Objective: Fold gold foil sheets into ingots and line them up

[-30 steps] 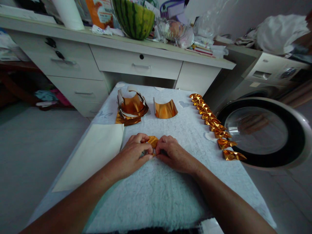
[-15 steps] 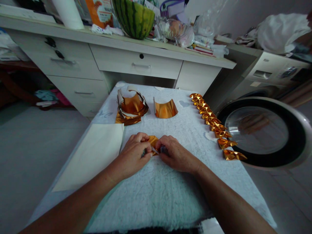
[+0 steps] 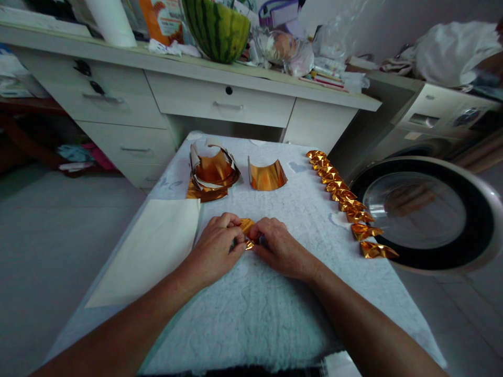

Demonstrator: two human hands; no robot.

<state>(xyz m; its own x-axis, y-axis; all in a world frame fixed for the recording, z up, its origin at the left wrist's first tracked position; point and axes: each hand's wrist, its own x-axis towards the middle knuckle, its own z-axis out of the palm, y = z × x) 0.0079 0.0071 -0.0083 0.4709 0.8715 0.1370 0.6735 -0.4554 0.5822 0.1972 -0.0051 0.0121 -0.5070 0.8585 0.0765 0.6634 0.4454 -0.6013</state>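
- The left grip [image 3: 218,242] pinches a small gold foil piece [image 3: 246,226] between thumb and fingers, from its left side.
- The right grip [image 3: 277,245] closes on the same foil from the right, thumb below and fingers curled above; the fingertips hide much of it, so the exact hold and the folds are hard to make out.
- The gold foil piece lies low between the two hands, over the near middle of the counter [image 3: 251,324], which is covered by a pale, quilted cloth.
- Just left of the left hand and beside the left forearm, a cream sheet [image 3: 153,246] lies flat on the cloth.
- Beyond the hands, a single curved gold sheet [image 3: 268,177] stands with its sides curling up.
- To the left of that sheet, and apart from it, sits a stack of curled gold sheets [image 3: 214,170], one inside another.
- Along the right edge runs a row of folded gold pieces [image 3: 341,198], closely packed at the far end and looser at the near end.
- Past the row, at the right, is the open round door [image 3: 420,209] of a washing machine [image 3: 436,118].
- Behind everything, a cut watermelon [image 3: 218,34] rests on a white drawer unit [image 3: 192,102].
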